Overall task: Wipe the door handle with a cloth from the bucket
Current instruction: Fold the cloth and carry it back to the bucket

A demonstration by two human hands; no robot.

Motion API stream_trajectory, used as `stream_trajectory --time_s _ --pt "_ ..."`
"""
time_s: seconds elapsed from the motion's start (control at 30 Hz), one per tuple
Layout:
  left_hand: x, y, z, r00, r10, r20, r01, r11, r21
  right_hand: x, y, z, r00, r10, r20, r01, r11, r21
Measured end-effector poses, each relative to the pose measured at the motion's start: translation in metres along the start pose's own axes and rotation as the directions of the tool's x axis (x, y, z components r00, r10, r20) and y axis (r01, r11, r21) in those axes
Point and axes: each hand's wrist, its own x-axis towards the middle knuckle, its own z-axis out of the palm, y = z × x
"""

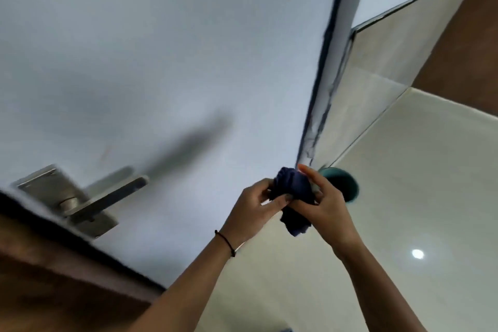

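Observation:
A dark blue cloth (292, 188) is bunched between both my hands in front of the pale door. My left hand (253, 210) grips its left side and my right hand (327, 205) grips its right side, with a tail of cloth hanging below. The metal lever door handle (107, 197) on its square plate sits at the lower left, well apart from my hands. A teal bucket (347, 183) stands on the floor just behind my right hand, partly hidden by it.
The white door (161, 62) fills the left and centre, its edge (327, 62) running down to the floor. Glossy cream floor tiles (404, 183) spread to the right. Brown wood (471, 35) shows at the upper right and lower left.

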Motion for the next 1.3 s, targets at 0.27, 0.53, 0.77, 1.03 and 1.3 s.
stream_trajectory --time_s 0.27,0.53,0.77,1.03,1.3 --pt "0.094 0.029 0.138 0.976 -0.048 0.212 0.087 0.981 -0.174 0.018 0.019 -0.176 0.952 0.273 -0.137 -0.21 0.91 0.358" --pt "0.198 0.019 0.235 0.939 -0.062 0.338 0.137 0.97 -0.202 0.096 0.048 -0.258 0.924 0.154 -0.351 -0.15 0.988 0.038" --pt "0.326 -0.046 0.289 0.921 -0.363 0.141 0.389 0.855 -0.343 0.221 0.134 -0.311 0.873 0.487 -0.019 -0.485 0.873 0.054" --pt "0.439 -0.135 0.338 0.7 -0.713 0.043 0.644 0.604 -0.47 0.36 0.236 -0.34 0.736 0.656 -0.165 -0.656 0.752 0.06" --pt "0.533 -0.29 0.399 0.538 -0.843 -0.006 0.722 0.465 -0.511 0.479 0.401 -0.362 0.707 0.702 -0.09 -0.707 0.706 -0.047"
